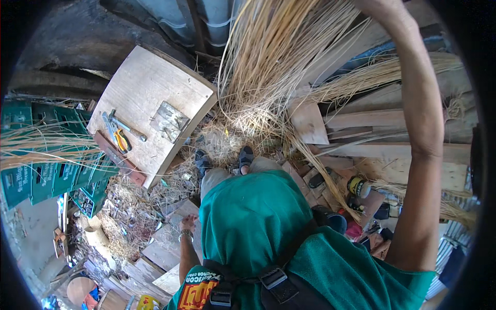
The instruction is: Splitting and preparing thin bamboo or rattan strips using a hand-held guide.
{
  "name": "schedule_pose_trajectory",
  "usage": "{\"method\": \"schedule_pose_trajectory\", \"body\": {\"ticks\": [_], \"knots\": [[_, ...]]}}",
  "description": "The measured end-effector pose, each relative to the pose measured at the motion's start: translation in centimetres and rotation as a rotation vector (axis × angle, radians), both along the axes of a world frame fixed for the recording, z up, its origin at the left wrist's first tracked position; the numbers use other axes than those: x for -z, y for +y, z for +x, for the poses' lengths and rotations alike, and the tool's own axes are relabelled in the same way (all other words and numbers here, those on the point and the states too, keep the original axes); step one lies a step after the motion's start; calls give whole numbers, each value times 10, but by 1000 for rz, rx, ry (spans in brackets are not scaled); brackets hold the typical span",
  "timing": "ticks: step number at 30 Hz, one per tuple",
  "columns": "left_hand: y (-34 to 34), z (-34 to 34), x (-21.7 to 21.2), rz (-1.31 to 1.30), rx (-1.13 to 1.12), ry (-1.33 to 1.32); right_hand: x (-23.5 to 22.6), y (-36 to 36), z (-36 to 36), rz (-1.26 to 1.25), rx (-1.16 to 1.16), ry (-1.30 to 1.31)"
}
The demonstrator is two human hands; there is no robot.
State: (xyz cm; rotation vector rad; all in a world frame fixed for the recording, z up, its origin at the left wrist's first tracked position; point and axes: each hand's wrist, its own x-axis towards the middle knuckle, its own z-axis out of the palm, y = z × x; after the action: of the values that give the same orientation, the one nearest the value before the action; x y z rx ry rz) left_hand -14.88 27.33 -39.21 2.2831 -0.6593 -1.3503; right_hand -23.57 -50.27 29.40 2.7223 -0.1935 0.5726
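My right arm is raised along the right side, and my right hand (380, 5) is at the top edge beside a thick bundle of long straw-coloured strips (279, 46). Its fingers are cut off by the picture edge, so any grip is hidden. Low by my left side hangs my left hand (189, 223), fingers loosely apart, with nothing visible in it and a watch or band at the wrist. Ahead to the left stands a wooden work table (139, 72). On it lie yellow-handled pliers (122, 139), a hammer-like tool (126, 125) and a worn metal plate (169, 121).
Green crates (51, 178) stand at the left, with more strips (46, 147) over them. Fibre scraps (124, 217) litter the floor around my feet (246, 157). Wooden boards (372, 120), another strip bundle (377, 80) and a round can (358, 187) are on the right.
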Motion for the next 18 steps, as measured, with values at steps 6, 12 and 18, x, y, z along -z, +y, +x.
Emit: {"method": "schedule_pose_trajectory", "body": {"ticks": [6,12,18], "knots": [[-18,30,-14,148,-156,38,44,-26,16,19,382,119],[-73,56,-101,105,-715,329,70,-24,15,59,43,343],[15,43,-50,162,-622,-30,81,37,43,365,124,147]]}}
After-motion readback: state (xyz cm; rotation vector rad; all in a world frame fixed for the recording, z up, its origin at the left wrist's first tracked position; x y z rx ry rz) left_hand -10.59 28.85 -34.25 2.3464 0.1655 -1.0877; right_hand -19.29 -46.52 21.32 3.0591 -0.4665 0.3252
